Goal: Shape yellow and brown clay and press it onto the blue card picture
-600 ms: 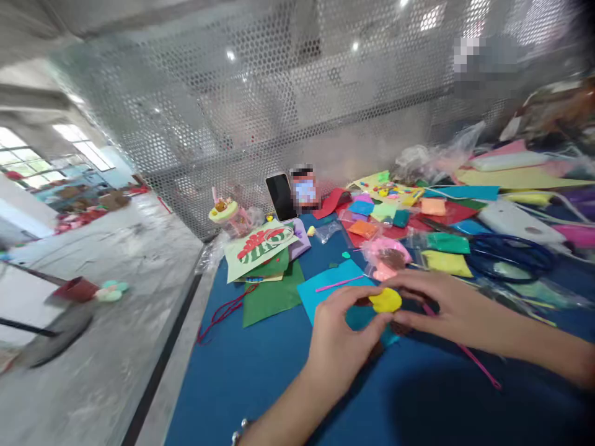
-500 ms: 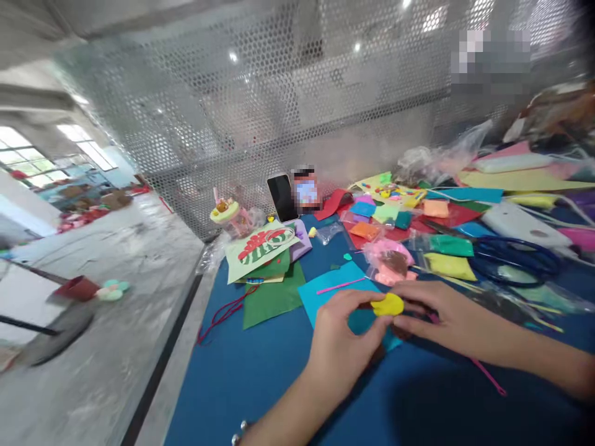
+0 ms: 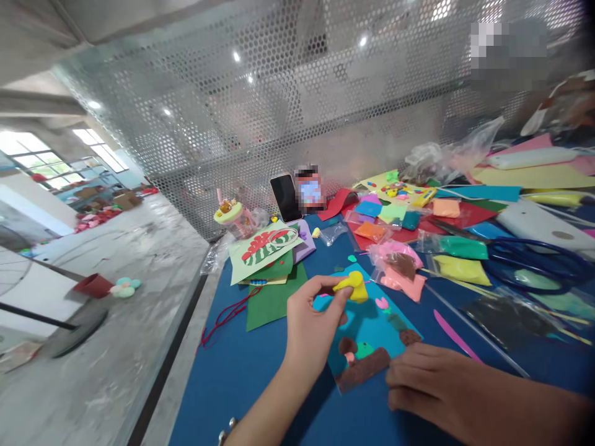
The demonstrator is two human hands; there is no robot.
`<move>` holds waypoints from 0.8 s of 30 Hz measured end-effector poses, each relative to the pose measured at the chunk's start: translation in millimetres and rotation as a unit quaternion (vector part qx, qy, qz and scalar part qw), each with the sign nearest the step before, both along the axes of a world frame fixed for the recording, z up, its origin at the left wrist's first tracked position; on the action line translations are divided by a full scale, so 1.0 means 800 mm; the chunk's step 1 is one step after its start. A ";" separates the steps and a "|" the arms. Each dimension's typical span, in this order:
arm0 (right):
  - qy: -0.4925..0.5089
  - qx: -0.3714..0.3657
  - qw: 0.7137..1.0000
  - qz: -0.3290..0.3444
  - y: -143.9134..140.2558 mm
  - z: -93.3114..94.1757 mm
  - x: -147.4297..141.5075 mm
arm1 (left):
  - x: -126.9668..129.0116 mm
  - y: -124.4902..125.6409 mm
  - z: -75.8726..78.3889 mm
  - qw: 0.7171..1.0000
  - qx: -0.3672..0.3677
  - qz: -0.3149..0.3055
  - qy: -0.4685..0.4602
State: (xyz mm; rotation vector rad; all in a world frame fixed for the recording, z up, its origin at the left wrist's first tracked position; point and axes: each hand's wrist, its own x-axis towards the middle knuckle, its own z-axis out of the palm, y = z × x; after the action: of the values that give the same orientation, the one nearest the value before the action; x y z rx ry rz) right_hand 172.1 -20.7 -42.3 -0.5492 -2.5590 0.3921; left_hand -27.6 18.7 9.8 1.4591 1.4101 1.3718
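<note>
My left hand (image 3: 310, 322) pinches a flat piece of yellow clay (image 3: 352, 286) and holds it above a light blue card (image 3: 372, 325). The card lies on the dark blue table mat (image 3: 251, 378) and carries brown clay pieces (image 3: 365, 367), a small green blob and a small pink heart (image 3: 382, 303). My right hand (image 3: 430, 384) rests on the mat at the card's lower right corner, fingers curled, close to the brown clay strip. Whether it holds anything is hidden.
A pink plastic stick (image 3: 455, 337) lies right of the card. Bags of coloured clay (image 3: 453, 248), blue scissors (image 3: 534, 257), green paper (image 3: 272, 297), a watermelon picture (image 3: 264, 244), a phone (image 3: 287, 198) and a perforated metal screen (image 3: 297, 111) stand behind. A concrete floor lies left.
My left hand lifted the yellow clay up and away to the left. My right hand let go of it and dropped toward the card's lower right, uncovering the card.
</note>
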 end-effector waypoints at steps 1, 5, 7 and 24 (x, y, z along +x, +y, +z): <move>-0.003 -0.020 1.000 0.013 0.002 0.001 -0.001 | 0.000 0.000 -0.001 1.000 -0.003 -0.007 -0.006; -0.046 -0.058 0.995 0.063 0.015 0.018 0.004 | 0.002 -0.002 -0.004 0.999 0.019 -0.025 -0.009; -0.077 -0.035 0.994 0.073 0.020 0.025 0.008 | 0.003 -0.004 -0.005 0.999 0.026 -0.029 -0.011; 0.177 -0.407 0.888 -0.117 0.037 0.028 0.023 | 0.018 -0.020 -0.007 0.996 0.061 -0.065 0.027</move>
State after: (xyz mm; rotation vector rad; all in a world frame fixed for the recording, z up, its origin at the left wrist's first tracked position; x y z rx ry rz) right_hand 190.9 9.1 -20.0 -0.9529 -1.8603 1.3581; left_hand -13.2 2.5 4.0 1.6487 1.2590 1.3643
